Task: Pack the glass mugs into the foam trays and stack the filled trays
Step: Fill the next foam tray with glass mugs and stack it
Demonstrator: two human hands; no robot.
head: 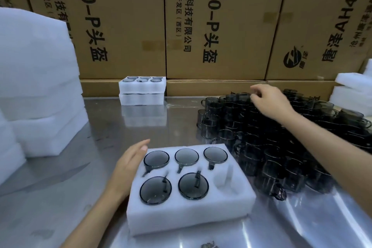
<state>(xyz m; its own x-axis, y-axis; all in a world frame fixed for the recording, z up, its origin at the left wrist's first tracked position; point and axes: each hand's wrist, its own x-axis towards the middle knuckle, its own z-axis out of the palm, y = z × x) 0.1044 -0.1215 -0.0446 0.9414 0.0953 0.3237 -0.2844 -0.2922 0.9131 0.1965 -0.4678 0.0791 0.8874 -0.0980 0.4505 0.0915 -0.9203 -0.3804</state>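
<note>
Head view: the foam tray (187,213) lies on the steel table (60,187) directly before the person, with five smoked glass mugs (156,159) seated in its pockets and the near-right pocket (225,182) vacant. The left hand (128,169) rests flat against the tray's left wall, fingers straight, holding nothing. The right hand (269,100) is over the far part of the loose mug heap (271,143) to the right of the tray, fingers curled downward at a mug rim; whether they have closed on a mug cannot be determined. Two filled trays (142,90) stand stacked at the far edge against the cartons (217,22), and spare foam (38,78) is piled at left. Assessment: one mug is outstanding. Recommended practice is to lift a single top mug straight up without disturbing its neighbours, align the handle with the pocket's slot, seat it flush, and keep the left hand bracing the tray.
</note>
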